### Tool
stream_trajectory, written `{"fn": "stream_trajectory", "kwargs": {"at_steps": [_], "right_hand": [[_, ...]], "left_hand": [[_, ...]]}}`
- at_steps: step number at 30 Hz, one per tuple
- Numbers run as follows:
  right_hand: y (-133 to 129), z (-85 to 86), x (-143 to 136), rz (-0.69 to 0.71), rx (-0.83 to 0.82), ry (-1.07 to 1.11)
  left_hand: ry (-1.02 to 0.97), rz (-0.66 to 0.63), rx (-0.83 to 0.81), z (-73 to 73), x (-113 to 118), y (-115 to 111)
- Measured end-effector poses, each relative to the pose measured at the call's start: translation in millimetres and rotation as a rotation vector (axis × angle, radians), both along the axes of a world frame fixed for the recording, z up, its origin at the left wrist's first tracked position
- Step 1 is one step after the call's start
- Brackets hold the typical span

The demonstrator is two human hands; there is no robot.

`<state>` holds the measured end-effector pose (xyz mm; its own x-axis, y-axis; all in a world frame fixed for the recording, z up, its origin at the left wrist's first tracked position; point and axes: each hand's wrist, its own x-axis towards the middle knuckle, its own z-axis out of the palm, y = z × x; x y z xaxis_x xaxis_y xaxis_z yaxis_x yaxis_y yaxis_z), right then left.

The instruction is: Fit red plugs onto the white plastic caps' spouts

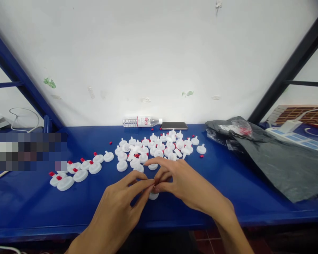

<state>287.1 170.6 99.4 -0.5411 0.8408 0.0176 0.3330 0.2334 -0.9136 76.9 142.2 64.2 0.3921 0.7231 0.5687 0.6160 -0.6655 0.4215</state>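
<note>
Blue counter (42, 208) beneath, left hand (119, 201) and right hand (190, 185) pinch fingers nearly closed on the white cap (153, 196), beside similar caps (122, 166); the exact grip is hidden. Keeping its base flat should steady it.

Left hand (119, 204) and right hand (193, 185): fingertips together at top of one white cap (153, 196), grip detail hidden | loose white caps (122, 166) beyond | red-tipped caps (65, 183) grouped left | bottle (143, 121) on its side, beside phone (174, 125) | grey plastic bag (278, 165) right
</note>
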Motion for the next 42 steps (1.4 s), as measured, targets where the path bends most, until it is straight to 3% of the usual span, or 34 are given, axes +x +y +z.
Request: {"fn": "stream_trajectory", "kwargs": {"at_steps": [5,9,14,17,21,26,37,42], "right_hand": [[0.0,3.3,17.6,-0.093,0.069,-0.087],[4.8,8.7,46.4,-0.311,0.241,-0.193],[18.2,3.1,94.2,-0.764,0.452,-0.44],[26.8,-6.7,115.7,-0.882,0.459,-0.55],[34.2,-17.2,124.5,-0.875,0.425,-0.594],[40.7,-26.3,122.2,-0.778,0.387,-0.588],[48.6,-42.3,131.3,-0.691,0.387,-0.587],[48.9,-42.0,132.4,-0.738,0.421,-0.588]], "left_hand": [[0.082,-0.008,-0.026,1.5,-0.6,-0.5],[0.174,0.058,-0.104,7.5,-8.9,1.9],[0.412,0.377,-0.361,28.2,-45.9,12.4],[0.446,0.506,-0.401,43.9,-70.8,19.8],[0.484,0.634,-0.417,59.0,-94.8,28.0],[0.562,0.735,-0.429,61.7,-110.0,35.2],[0.573,0.744,-0.511,64.3,-111.7,32.9],[0.556,0.792,-0.502,68.3,-102.9,28.3]]}}
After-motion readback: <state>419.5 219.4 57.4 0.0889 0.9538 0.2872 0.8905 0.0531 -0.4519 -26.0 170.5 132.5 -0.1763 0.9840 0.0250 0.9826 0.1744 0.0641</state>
